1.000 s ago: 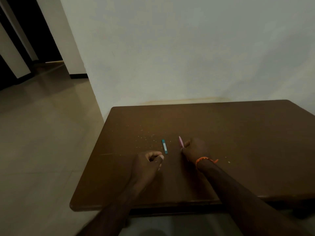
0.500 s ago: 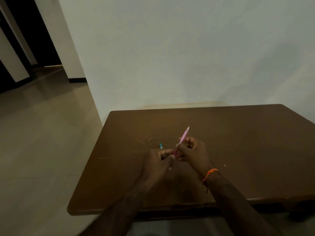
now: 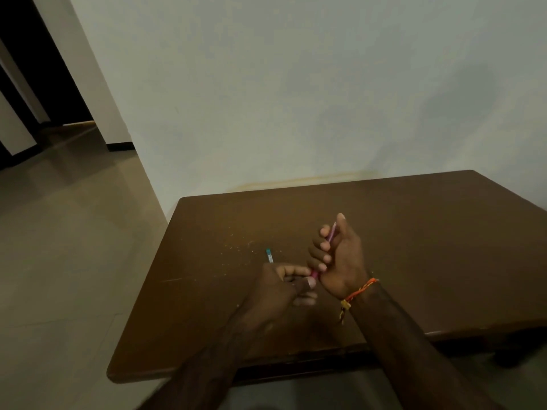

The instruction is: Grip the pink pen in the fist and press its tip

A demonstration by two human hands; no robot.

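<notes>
Right hand (image 3: 340, 255) grips the pink pen (image 3: 331, 235) upright while left hand (image 3: 284, 287) pinches its lower end, apparently to steady it.

No text can be read — the teal stick's (image 3: 269, 255) white label is blurred.

both hands (image 3: 340, 255) curled, touching, forearms converging

a home room: brown wooden table (image 3: 414, 232) against plain wall (image 3: 296, 84), tiled floor (image 3: 74, 232), doorway (image 3: 44, 84).
</notes>
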